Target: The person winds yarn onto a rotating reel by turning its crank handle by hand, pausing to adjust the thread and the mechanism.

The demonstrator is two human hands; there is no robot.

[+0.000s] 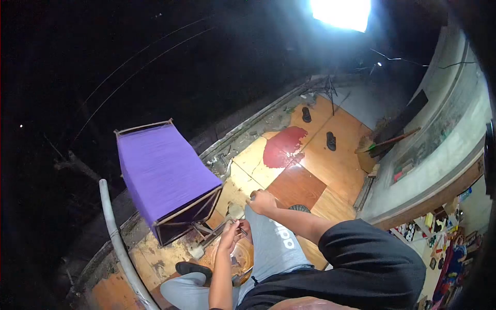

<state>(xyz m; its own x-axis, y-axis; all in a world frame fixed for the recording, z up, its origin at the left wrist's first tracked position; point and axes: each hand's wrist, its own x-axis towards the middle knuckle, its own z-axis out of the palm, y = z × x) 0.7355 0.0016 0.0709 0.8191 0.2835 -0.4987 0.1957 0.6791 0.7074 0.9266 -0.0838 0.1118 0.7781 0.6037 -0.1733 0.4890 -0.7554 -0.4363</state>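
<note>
My left hand (231, 236) is at the lower middle, its fingers pinched together beside a small dark object too small to name. Over the knee of the grey trousers (274, 237), my right hand (263, 202) is closed, with something dark and unclear at its fingertips. A purple covered frame (165, 173) with wooden edges stands left of both hands. Just beyond my left hand, a pale block-like piece (235, 211) lies near a thin bar. Below that hand is a round brownish surface (240, 257), partly hidden by my arm and leg.
A curved grey pipe (119, 243) rises at the lower left. Two dark sandals (331, 141) lie on the patchwork floor (297, 186), near a red patch (284, 147). A broom-like item (395, 139) leans by the right wall. A bright lamp (341, 13) shines above.
</note>
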